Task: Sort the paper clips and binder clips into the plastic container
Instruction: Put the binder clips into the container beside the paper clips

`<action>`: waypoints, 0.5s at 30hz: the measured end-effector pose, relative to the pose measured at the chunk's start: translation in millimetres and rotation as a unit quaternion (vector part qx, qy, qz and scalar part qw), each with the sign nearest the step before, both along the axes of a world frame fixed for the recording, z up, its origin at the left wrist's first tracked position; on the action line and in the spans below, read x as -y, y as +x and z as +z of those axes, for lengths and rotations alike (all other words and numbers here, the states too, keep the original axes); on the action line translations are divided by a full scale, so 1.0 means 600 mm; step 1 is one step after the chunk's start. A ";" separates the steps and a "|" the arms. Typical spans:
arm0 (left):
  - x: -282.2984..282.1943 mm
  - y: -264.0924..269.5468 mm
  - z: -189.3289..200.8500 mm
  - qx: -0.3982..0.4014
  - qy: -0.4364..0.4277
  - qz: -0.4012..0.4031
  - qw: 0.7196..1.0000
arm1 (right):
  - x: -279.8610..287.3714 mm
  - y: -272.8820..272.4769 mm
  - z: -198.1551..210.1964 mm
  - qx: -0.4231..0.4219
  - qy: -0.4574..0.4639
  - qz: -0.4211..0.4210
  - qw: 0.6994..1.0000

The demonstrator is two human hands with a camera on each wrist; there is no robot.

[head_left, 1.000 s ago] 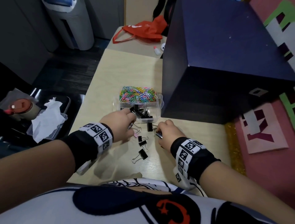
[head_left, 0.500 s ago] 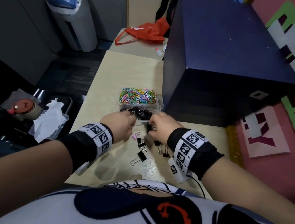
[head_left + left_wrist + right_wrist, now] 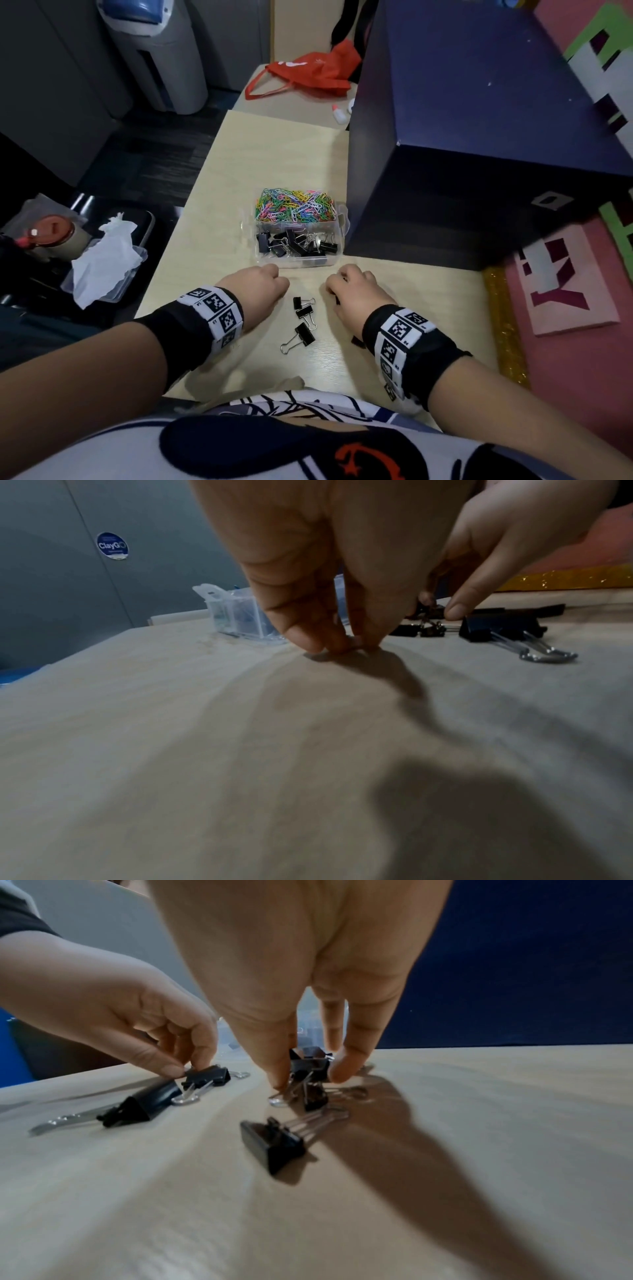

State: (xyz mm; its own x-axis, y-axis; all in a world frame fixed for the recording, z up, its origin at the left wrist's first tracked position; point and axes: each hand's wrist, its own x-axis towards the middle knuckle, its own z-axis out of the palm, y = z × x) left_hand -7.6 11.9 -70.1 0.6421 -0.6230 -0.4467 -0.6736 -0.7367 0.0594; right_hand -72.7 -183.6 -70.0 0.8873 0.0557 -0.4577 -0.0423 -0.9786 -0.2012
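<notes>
A clear plastic container (image 3: 338, 209) stands mid-table, with coloured paper clips (image 3: 294, 207) in its far compartment and black binder clips (image 3: 298, 241) in the near one. Three loose black binder clips (image 3: 304, 312) lie between my hands. My left hand (image 3: 337, 645) has its fingertips pinched together on the table around something small, probably a clip, which is mostly hidden. My right hand (image 3: 308, 1074) pinches a black binder clip (image 3: 310, 1062) between thumb and fingers. Two more black binder clips (image 3: 274, 1142) lie under and behind that hand.
A big dark blue box (image 3: 479, 137) stands tight against the container's right side. A red bag (image 3: 308, 75) lies at the far end of the table (image 3: 274, 161). Left of the table's edge sits a clear tray with tissue (image 3: 102, 260). A pink mat (image 3: 565, 308) lies to the right.
My right hand went up to the container half a second ago and has come back down onto the loose clips. My left hand has dropped over the spot where a small pink clip lay.
</notes>
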 end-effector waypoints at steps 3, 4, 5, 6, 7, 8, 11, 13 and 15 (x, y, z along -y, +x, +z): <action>-0.001 -0.002 0.004 -0.015 -0.008 0.003 1.000 | -0.003 0.004 0.005 -0.005 -0.004 -0.003 1.000; -0.002 -0.002 0.005 -0.020 -0.015 0.005 1.000 | -0.004 0.004 0.007 -0.005 -0.005 -0.004 1.000; -0.003 -0.001 0.008 -0.025 -0.020 0.009 0.999 | -0.004 0.003 0.008 -0.004 -0.005 -0.007 1.000; -0.006 0.000 0.010 -0.031 -0.025 0.017 0.999 | -0.004 0.004 0.011 -0.004 -0.003 -0.011 1.000; -0.008 0.002 0.012 -0.039 -0.028 0.027 0.998 | -0.005 0.004 0.015 -0.007 0.001 -0.019 1.000; -0.010 0.005 0.015 -0.046 -0.030 0.035 0.998 | -0.007 0.008 0.021 -0.009 0.010 -0.030 0.999; -0.012 0.013 0.021 -0.059 -0.016 0.038 0.997 | -0.015 0.027 0.050 0.023 0.049 -0.069 0.996; -0.012 0.015 0.023 -0.052 -0.005 0.029 0.998 | -0.024 0.043 0.073 0.089 0.086 -0.091 0.988; -0.012 0.015 0.027 -0.047 -0.015 0.033 0.998 | -0.033 0.058 0.095 0.171 0.133 -0.126 0.968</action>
State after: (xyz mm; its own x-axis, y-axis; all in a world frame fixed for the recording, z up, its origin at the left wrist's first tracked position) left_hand 1.1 19.2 -53.9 0.6379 -0.5953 -0.4885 -0.6143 -0.7759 0.1433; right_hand -38.1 -164.0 -13.0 0.9852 -0.1061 -0.1347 -0.1593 -0.8575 -0.4893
